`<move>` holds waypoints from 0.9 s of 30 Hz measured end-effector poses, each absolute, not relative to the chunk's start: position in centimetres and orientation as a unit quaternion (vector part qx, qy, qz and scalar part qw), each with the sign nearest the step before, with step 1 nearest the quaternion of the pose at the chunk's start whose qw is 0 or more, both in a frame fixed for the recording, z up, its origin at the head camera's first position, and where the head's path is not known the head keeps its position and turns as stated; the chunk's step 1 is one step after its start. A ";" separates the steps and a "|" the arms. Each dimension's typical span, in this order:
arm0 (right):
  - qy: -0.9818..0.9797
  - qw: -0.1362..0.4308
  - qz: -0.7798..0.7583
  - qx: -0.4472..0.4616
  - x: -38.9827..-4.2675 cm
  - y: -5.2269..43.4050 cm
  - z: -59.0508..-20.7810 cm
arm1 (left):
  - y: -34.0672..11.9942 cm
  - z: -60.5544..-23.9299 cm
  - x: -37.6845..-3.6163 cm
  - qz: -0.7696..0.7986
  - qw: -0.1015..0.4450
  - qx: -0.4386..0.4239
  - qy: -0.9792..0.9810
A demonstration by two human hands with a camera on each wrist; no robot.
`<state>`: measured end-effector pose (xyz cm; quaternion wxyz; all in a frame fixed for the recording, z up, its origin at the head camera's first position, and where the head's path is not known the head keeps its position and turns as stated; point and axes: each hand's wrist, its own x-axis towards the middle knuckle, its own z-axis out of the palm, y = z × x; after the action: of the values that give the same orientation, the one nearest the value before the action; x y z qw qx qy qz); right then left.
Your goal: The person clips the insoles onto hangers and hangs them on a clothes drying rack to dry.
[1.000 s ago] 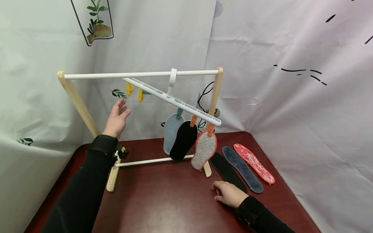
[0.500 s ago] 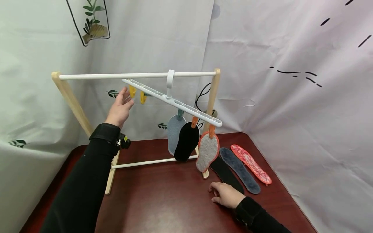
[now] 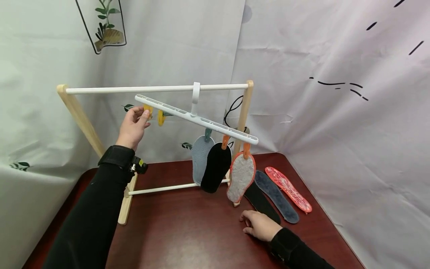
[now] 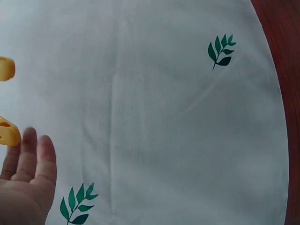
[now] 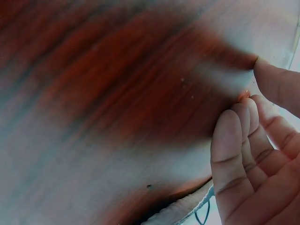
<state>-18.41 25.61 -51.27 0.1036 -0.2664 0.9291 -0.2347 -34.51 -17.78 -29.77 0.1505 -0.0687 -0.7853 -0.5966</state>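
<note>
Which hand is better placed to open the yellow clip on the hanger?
Left. The left hand is raised with fingertips at the yellow clip under the white hanger; the right hand rests down on the table.

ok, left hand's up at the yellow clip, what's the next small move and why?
Probably pinch the yellow clip open with the left hand: its fingers touch that empty clip on the tilted white hanger, while the right hand rests on the table beside the black insole.

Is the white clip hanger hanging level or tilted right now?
Tilted. The white clip hanger slopes down to the right, where three insoles hang; its high left end is by the left hand at a yellow clip.
</note>
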 end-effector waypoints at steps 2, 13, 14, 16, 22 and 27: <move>0.932 0.105 -0.232 -0.260 -18.3 25.5 -51.3 | -18.0 -30.0 -34.3 -0.596 0.166 -0.064 -0.783; 0.958 0.012 -0.192 -0.212 -18.5 25.7 -50.8 | -19.0 -30.4 -32.4 -0.608 0.209 -0.058 -0.764; 0.963 -0.020 -0.184 -0.194 -18.7 25.9 -50.7 | -19.1 -30.4 -32.3 -0.616 0.204 -0.064 -0.758; 0.971 -0.085 -0.166 -0.149 -19.2 26.3 -50.7 | -19.4 -30.4 -32.1 -0.638 0.186 -0.079 -0.743; 0.987 -0.113 -0.111 -0.038 -20.8 28.1 -50.6 | -20.0 -30.5 -31.7 -0.638 0.123 -0.103 -0.753; 0.994 -0.039 -0.097 -0.024 -21.3 28.4 -50.6 | -20.2 -30.4 -31.4 -0.592 0.091 -0.105 -0.794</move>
<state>-21.30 28.38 -50.57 -0.0389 -0.0240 0.9943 -0.0966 -31.38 -20.25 -30.44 0.0910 -0.1050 -0.7940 -0.5918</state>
